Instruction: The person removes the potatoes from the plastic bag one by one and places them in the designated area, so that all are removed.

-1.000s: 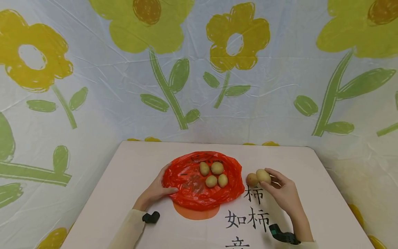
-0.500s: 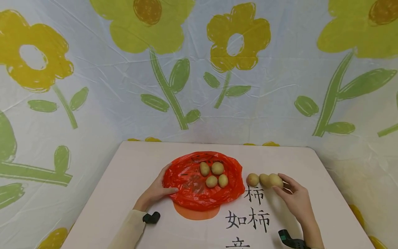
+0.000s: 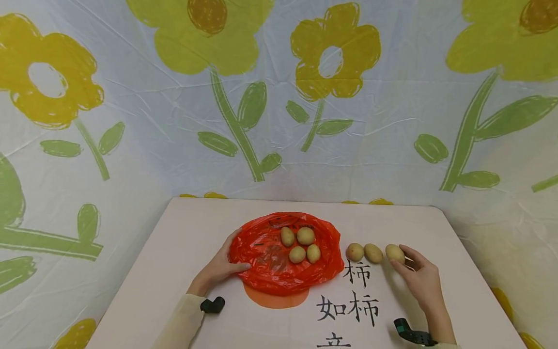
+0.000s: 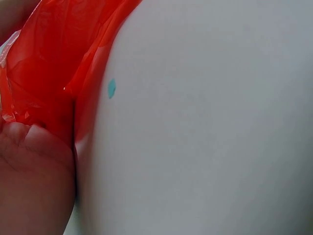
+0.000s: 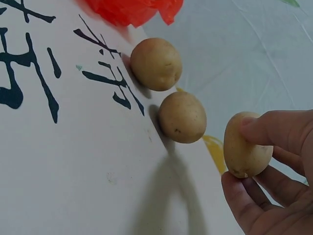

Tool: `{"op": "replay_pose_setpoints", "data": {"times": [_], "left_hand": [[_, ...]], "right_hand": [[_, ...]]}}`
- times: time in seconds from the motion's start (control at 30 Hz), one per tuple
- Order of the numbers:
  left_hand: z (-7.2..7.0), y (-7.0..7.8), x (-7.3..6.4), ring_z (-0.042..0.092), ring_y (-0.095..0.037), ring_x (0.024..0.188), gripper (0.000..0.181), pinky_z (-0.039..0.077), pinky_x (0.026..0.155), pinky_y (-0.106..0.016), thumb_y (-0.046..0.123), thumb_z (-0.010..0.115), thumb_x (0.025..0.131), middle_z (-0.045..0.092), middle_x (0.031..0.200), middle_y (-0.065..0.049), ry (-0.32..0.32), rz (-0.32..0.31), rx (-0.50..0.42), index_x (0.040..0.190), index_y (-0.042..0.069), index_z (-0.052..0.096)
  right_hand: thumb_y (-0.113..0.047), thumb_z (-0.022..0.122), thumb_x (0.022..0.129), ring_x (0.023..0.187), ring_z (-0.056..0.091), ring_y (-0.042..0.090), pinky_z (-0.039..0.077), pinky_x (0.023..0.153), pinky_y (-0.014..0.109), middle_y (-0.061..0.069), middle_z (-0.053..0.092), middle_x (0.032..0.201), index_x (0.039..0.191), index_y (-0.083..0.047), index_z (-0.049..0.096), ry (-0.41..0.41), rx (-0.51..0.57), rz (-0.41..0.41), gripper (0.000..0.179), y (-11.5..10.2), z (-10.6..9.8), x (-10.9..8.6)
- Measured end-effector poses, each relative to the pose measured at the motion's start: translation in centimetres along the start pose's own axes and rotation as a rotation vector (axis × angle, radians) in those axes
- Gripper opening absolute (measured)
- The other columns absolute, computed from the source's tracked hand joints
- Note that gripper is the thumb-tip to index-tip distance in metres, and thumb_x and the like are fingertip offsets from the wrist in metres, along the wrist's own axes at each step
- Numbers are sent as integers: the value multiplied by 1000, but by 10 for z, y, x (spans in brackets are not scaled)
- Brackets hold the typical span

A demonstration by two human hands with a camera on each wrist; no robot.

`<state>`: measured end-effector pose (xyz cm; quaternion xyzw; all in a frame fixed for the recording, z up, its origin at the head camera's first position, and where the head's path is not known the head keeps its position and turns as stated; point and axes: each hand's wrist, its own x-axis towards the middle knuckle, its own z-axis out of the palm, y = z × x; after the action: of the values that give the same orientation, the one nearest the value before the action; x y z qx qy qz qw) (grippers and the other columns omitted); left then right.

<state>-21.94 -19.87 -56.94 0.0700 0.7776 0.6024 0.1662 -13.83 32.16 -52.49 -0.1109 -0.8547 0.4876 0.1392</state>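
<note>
A red plastic bag (image 3: 257, 266) lies spread open on the table, and several potatoes (image 3: 305, 236) sit in its right half. My left hand (image 3: 219, 265) grips the bag's left edge, thumb over the front; its other fingertips are partly hidden by the film. Right of the bag, a reddish potato (image 3: 355, 252) and a second potato (image 3: 373, 253) rest side by side on the table. My right hand (image 3: 419, 278) pinches another potato (image 5: 247, 146) between thumb and fingers, to the right of those two and apart from them. Whether it touches the table I cannot tell.
The pale tabletop (image 3: 183, 218) carries printed black characters (image 3: 348, 308) and an orange printed shape (image 3: 275, 298). A flowered cloth (image 3: 370, 169) hangs behind and at both sides. Each wrist wears a dark strap (image 3: 411, 334).
My right hand has moved right with its potato, away from the reddish one. A second potato, hidden behind the held one at first, now shows between them. The left hand keeps still.
</note>
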Motion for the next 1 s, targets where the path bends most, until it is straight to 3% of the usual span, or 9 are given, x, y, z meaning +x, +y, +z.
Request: {"op": "replay_pose_setpoints", "data": {"times": [0.17,0.3,0.47,0.57,0.63,0.7,0.8,1.0], "left_hand": [[-1,0,0,28,-32,155,110,45,116,-49,21,89,80,22,171,1,-2,4,-2,162,38,18],[-1,0,0,29,-33,154,109,46,115,-48,20,88,80,22,170,0,-7,8,-12,162,38,18],[0,0,0,30,-33,153,109,48,113,-48,21,88,80,23,170,0,-5,-2,-14,162,39,18],[0,0,-1,30,-33,153,109,47,114,-49,21,88,81,23,170,0,0,2,-7,162,39,19],[1,0,-1,31,-32,153,108,47,114,-49,21,88,81,24,170,0,5,10,-4,162,38,19],[2,0,0,32,-31,152,108,49,112,-47,21,88,81,25,169,2,6,12,-7,162,38,19],[2,-1,-1,33,-30,152,108,51,110,-45,19,89,80,26,169,3,8,9,-13,161,39,20],[3,0,-1,34,-31,152,108,53,108,-43,18,88,80,26,169,2,6,17,-23,161,39,21]], "right_hand": [[-20,79,92,91,52,-22,49,74,4,-2,63,126,140,0,60,-10,-43,29,54,5,-1,4],[-17,79,92,91,52,-22,49,74,3,1,66,123,137,2,62,-11,-51,12,52,8,0,7],[-12,78,92,91,46,-26,44,78,-3,31,64,130,136,8,59,-32,-76,-10,52,12,4,10],[-13,77,93,91,44,-24,42,77,-4,34,62,131,139,8,57,-53,-119,17,54,15,6,11],[-14,76,93,96,55,-13,41,75,-4,34,63,131,140,7,56,-64,-147,31,55,17,7,12],[-16,75,94,102,66,7,40,74,-3,33,63,132,141,6,56,-72,-172,40,55,18,8,13],[-18,74,95,115,66,40,39,72,-2,33,63,132,142,5,56,-83,-189,48,55,20,10,14],[-20,74,96,121,63,49,39,70,-1,34,60,136,142,5,56,-103,-195,58,55,19,10,17]]}}
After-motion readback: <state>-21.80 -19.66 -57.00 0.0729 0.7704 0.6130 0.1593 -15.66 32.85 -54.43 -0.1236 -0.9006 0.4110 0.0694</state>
